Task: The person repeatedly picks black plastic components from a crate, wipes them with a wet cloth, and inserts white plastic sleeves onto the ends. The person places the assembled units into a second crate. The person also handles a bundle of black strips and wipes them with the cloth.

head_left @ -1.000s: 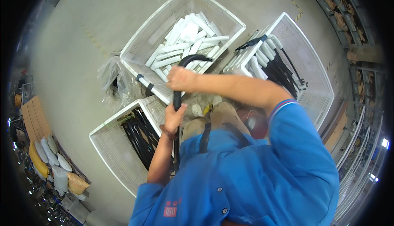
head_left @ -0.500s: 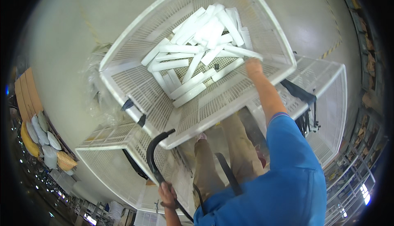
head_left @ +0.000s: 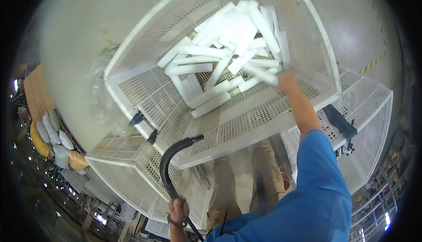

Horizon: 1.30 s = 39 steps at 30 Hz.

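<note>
My right hand (head_left: 287, 81) reaches into the large white slatted crate (head_left: 250, 133), its fingers closed round the near end of a white bar-shaped strip (head_left: 263, 74). That strip is slightly blurred. Many similar white bars (head_left: 202, 52) lie in a loose pile on the crate's bottom. At the lower left, my left hand (head_left: 178, 211) is wrapped round a black curved tube (head_left: 165, 167). The tube bends over at its top, close to the crate's near rim, and a thin black length runs down below my hand.
Another white slatted crate (head_left: 114, 167) stands at the lower left, and a further one (head_left: 371, 132) with black strapping (head_left: 338, 122) at the right. Clear plastic wrap (head_left: 103, 97) lies on the floor beside the large crate. Cardboard (head_left: 38, 86) and filled bags (head_left: 52, 130) are farther left.
My right hand has pulled the strip's end up and toward me. The black tube's tip shows farther right over the crate's near rim, still in my left hand. The whole view has shifted.
</note>
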Motion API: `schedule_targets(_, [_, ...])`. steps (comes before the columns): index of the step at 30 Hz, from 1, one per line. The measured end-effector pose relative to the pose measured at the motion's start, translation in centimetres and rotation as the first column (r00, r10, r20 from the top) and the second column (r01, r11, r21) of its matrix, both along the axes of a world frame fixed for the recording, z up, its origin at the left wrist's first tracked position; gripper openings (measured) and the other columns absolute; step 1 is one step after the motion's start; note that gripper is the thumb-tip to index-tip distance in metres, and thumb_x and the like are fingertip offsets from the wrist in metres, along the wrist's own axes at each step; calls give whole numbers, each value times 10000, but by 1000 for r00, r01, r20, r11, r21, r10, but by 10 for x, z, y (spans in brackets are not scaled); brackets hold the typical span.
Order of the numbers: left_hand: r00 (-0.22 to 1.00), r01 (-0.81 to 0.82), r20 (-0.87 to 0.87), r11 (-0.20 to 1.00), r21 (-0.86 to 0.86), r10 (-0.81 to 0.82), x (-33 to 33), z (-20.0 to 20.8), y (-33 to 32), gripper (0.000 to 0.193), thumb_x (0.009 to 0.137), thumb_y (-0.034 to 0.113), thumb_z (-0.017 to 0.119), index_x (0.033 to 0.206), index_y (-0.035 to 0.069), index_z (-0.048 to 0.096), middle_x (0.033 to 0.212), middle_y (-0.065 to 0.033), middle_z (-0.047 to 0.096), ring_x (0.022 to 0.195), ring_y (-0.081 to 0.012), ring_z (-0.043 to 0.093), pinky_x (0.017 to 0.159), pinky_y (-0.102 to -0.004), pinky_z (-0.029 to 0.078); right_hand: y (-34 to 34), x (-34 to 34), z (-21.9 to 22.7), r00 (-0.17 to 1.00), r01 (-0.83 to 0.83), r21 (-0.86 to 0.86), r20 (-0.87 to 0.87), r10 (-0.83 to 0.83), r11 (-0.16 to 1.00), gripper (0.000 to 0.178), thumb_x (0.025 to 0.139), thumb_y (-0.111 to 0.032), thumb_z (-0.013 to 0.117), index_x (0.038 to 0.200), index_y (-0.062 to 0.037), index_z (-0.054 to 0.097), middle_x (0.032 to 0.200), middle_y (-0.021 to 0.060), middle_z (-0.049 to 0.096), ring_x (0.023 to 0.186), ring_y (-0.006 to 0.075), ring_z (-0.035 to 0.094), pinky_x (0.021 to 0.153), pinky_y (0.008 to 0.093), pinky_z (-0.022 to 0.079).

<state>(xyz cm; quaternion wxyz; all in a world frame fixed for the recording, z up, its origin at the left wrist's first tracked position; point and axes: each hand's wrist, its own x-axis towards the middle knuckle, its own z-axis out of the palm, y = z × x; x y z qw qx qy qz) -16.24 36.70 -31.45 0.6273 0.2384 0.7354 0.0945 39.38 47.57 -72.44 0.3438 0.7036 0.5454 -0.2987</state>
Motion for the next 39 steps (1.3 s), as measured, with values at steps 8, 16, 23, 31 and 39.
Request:
schedule_targets(8, [954,-16,300,990,139,-26,31,71,66,418,1034,451,428,1019,41,507,514,7,397,360,-98,349,349,-261,307,-6,-74,250,-771,592,-799,-599,-215,103,407,797,-97,658,1196,-65,587,989,105,641,925,245,635,969,432,487])
schedule_targets(16, [849,174,435,935,308,-301,62,129,81,479,984,511,513,1016,33,522,522,-1,412,355,-109,375,339,-262,344,10,-140,391,-823,-8,-980,-105,558,-197,526,877,-444,677,1218,-97,476,1015,117,550,991,290,558,989,506,429])
schedule_targets(23, [767,221,505,902,371,-396,5,148,42,323,1008,374,523,1007,51,524,549,-12,459,365,-99,385,358,-247,346,-46,-192,457,-747,-1,-985,-115,654,-174,517,913,-457,627,1239,-99,446,1042,153,546,988,314,567,973,531,431])
schedule_targets(31, [806,406,67,632,660,-589,-54,138,-41,270,951,292,620,1018,33,584,627,14,523,524,-72,474,474,-264,390,-79,-361,568,-893,-39,-989,-28,449,-140,471,962,-422,579,1226,-55,448,1101,178,563,938,313,592,897,506,481])
schedule_targets(39, [807,276,305,779,563,-507,-74,210,-56,246,974,329,590,961,87,554,568,27,475,413,-58,413,371,-224,325,-175,-372,677,-493,795,-432,-869,38,425,418,919,-435,661,1039,-35,637,972,98,676,904,198,662,826,351,522])
